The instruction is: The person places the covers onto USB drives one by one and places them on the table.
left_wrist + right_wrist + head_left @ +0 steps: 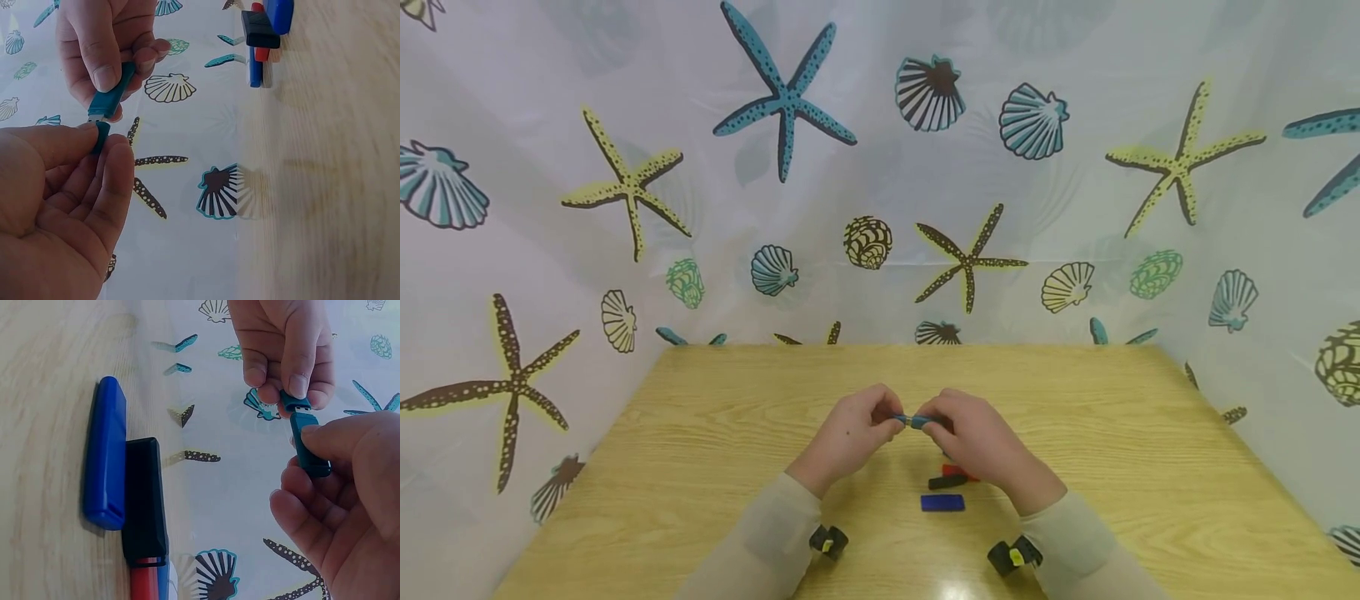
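Over the table, both hands meet on a teal USB flash drive (311, 453). My right hand (977, 437) pinches the drive's body between thumb and fingers. On the other end, my left hand (853, 429) pinches the small teal cap (289, 400). A short length of the metal connector (303, 410) shows between cap and body, so the two stand slightly apart. Below the right hand, a dark blue flash drive (942, 502), a black one (947, 482) and a red one (957, 471) lie on the table. Another blue drive (255, 74) is partly hidden behind them.
The light wood table (737, 392) is bordered at the back and sides by a white curtain (865, 183) printed with starfish and shells. Each sleeved forearm carries a small black wrist camera (828, 542) near the table's front.
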### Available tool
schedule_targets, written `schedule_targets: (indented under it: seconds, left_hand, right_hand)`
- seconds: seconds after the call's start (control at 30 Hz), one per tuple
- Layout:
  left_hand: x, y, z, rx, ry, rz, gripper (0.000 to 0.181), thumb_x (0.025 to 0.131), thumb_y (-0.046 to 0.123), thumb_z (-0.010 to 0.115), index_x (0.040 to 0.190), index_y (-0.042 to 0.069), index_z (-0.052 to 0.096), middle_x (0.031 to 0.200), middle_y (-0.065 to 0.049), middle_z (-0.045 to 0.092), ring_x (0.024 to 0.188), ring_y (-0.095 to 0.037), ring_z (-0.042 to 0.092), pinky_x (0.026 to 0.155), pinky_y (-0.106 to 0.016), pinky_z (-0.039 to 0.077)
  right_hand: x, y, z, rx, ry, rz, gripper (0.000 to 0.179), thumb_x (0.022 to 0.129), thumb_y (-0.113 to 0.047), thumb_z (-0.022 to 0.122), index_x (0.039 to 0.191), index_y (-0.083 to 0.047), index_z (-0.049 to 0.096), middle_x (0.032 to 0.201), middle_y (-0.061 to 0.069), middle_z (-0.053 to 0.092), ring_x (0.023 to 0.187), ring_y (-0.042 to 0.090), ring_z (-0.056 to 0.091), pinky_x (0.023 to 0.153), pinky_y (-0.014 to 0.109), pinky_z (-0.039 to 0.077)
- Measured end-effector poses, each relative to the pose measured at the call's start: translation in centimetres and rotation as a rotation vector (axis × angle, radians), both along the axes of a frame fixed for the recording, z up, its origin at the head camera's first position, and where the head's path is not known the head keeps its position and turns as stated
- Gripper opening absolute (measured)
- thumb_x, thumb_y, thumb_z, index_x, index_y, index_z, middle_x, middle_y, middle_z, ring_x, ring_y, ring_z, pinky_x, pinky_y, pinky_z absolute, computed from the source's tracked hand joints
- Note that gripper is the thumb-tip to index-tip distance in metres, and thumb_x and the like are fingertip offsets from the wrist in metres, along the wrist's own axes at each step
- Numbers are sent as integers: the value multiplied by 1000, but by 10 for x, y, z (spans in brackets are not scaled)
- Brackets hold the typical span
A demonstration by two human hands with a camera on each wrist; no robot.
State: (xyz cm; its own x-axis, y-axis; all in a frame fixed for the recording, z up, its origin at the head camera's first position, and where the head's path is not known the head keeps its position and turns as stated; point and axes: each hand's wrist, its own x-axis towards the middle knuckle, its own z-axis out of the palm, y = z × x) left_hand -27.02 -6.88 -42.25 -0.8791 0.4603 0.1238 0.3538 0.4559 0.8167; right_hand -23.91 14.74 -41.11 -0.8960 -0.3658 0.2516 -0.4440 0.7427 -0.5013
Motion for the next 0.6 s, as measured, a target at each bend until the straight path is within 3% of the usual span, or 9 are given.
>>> schedule_targets:
  seconds: [0.2, 0.6]
  left_hand:
    - [2, 1, 0, -1, 32, 1, 9, 99, 18, 69, 102, 22, 61, 94, 9, 66, 85, -12, 63, 73, -33, 53]
    - [7, 6, 3, -14, 24, 3, 10, 98, 17, 69, 100, 23, 62, 92, 11, 66, 85, -11, 63, 75, -34, 53]
  right_hand:
    - [1, 0, 0, -2, 10, 8, 6, 98, -16, 69, 102, -18, 74, 83, -12, 55, 68, 8, 50, 63, 28, 47]
    - [1, -1, 1, -7, 34, 48, 5, 97, -15, 70, 100, -18, 74, 83, -13, 54, 69, 8, 49, 64, 27, 48]
